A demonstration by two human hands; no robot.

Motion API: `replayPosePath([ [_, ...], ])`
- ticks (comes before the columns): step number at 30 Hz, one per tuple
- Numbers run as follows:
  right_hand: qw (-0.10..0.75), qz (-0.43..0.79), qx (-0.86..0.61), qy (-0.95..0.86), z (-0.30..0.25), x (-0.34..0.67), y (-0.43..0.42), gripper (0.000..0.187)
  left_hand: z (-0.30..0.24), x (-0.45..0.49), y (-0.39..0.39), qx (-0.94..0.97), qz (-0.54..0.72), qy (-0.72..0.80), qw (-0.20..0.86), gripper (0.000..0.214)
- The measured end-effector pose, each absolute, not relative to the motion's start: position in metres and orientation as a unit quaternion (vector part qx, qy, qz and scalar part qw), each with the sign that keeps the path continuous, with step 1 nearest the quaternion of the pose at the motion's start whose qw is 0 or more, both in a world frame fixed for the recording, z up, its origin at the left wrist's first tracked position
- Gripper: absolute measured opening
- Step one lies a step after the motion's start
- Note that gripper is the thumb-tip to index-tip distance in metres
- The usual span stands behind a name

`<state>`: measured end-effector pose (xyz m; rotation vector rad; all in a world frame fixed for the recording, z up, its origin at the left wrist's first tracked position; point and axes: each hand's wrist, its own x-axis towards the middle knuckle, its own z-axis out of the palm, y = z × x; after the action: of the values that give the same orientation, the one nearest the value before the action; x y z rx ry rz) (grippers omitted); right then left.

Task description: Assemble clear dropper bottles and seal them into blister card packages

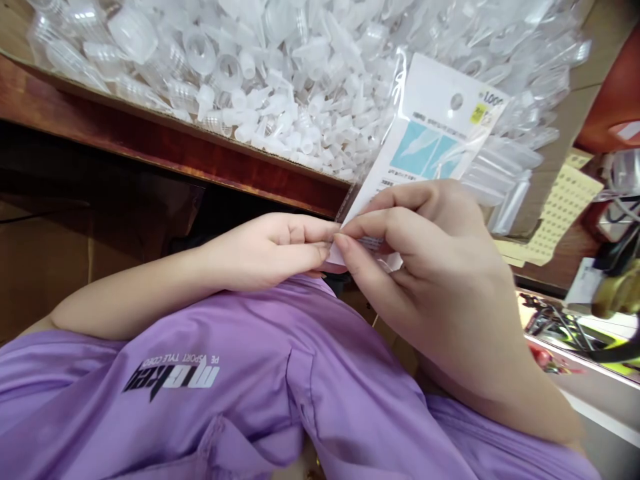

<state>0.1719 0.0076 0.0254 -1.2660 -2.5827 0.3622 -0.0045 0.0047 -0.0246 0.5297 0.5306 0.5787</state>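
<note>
A clear plastic packet with a white printed card (pixel 430 87) inside tilts over my lap in front of the heap of parts. The card bears two blue pictures, a round hole and a price marked 1,000. My left hand (pixel 270 250) pinches the packet's lower left corner between thumb and fingers. From the right, my right hand (pixel 440 260) has its thumb and index finger pressed together on the same edge, touching the left fingertips. Behind the right hand, the lower part of the packet is hidden.
Translucent plastic nozzles and caps (pixel 280 100) fill a cardboard box (pixel 95 103) on a red-brown wooden table (pixel 165 150). Clear tubes (pixel 500 173) lie at its right. Beyond are yellow label sheets (pixel 570 207), a tape roll (pixel 617 293) and an open drawer (pixel 595 393).
</note>
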Motion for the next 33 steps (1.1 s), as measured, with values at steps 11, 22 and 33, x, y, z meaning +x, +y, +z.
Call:
replayPosePath([
  [11, 0.097, 0.09, -0.446, -0.885, 0.025, 0.167, 0.003, 0.007, -0.032, -0.007, 0.001, 0.185, 0.267, 0.252, 0.912, 0.021],
  [22, 0.116, 0.083, -0.466, -0.873, 0.022, 0.167, 0.0, 0.004, -0.028, -0.005, 0.002, 0.314, 0.302, 0.263, 0.861, 0.033],
  [33, 0.141, 0.073, -0.521, -0.839, 0.018, 0.166, -0.004, 0.007, -0.028, -0.006, 0.002, 0.339, 0.273, 0.302, 0.848, 0.028],
])
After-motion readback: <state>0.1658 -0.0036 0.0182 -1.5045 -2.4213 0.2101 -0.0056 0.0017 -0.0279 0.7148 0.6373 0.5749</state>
